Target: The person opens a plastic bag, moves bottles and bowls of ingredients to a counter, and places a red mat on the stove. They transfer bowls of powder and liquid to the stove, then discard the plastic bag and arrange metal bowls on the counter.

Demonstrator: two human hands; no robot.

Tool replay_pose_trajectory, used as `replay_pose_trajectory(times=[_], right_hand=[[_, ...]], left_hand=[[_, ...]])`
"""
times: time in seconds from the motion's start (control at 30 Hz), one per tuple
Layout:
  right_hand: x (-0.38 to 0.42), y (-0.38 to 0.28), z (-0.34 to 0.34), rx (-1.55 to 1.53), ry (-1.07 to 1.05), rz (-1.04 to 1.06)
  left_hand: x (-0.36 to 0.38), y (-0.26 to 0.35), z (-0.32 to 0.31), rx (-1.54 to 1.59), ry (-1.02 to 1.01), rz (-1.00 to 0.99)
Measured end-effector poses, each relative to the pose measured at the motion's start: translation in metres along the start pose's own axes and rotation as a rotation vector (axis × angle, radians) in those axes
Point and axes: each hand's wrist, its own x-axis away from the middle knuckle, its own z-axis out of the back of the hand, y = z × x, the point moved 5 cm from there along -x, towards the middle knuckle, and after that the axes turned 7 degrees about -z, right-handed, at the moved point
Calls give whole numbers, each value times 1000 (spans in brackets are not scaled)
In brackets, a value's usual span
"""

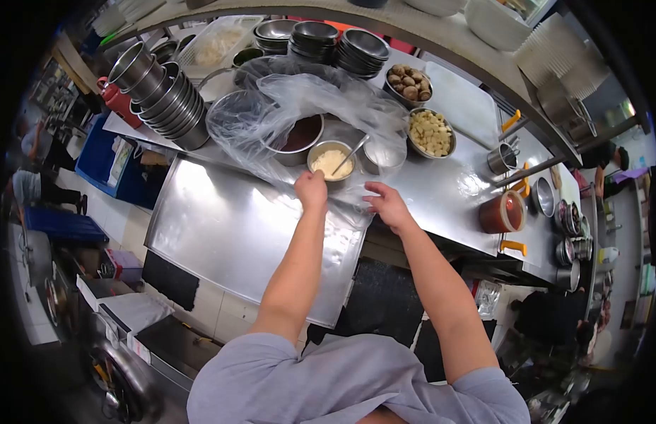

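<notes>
The steel bowl with 1 spoon sits near the edge of the bench. The left hand seems to pinch its rim; the right hand is unclenched, holding nothing. The bowl should be stiff, rather light; its rim suits the grip.

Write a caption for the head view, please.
Left hand at a metal bowl with a utensil, right hand open near clear plastic.

Bright overhead light reaches me, throwing white glare on the steel desk right of the fingers and the metal sheet below them; the edges bend, darkening to black.
</notes>
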Motion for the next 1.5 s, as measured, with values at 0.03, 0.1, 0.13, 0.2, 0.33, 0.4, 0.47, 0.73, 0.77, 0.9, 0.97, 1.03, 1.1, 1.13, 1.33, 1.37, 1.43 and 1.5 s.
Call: replay_pose_trajectory(times=[0.03,0.1,0.13,0.2,0.33,0.4,0.47,0.73,0.77,0.9,0.97,1.03,1.1,1.13,1.33,1.37,1.43,1.5], right_hand=[[0,2,5,-103,25,-28],[2,9,9,-309,74,-91],[1,12,5,-333,41,-97],[10,8,-15,-386,-52,-118],[33,4,-47,-531,-157,-151],[49,3,-42,-527,-61,-179],[62,2,-23,-572,82,-158],[96,21,52,-668,305,-84],[102,25,57,-687,346,-70],[123,63,81,-717,447,-91],[141,81,89,-733,481,-80],[162,97,97,-730,530,-83],[183,114,109,-782,557,-39],[195,119,114,-791,589,-37],[282,163,152,-854,776,10],[299,177,158,-878,804,61],[341,202,164,-922,928,28],[397,223,164,-966,1081,-17]], left_hand=[[-1,-9,13,21,-29,9],[13,-3,44,46,-83,5],[15,-10,60,42,-102,13],[25,-8,84,5,-167,42],[51,-1,95,52,-346,46],[65,15,81,67,-449,-4],[77,23,58,32,-575,-49],[51,36,-49,-141,-700,-129],[25,20,-68,-199,-607,-200],[-14,-1,-129,-284,-586,-91],[-20,-11,-139,-356,-574,-72],[-32,-3,-132,-421,-380,-308],[-47,-11,-103,-291,-334,-189],[-52,-9,-81,-308,-332,-162],[-17,24,60,-167,-294,-68],[-33,4,87,-157,-249,-47],[-10,30,103,-163,-281,-30],[25,60,86,-204,-358,-32]])
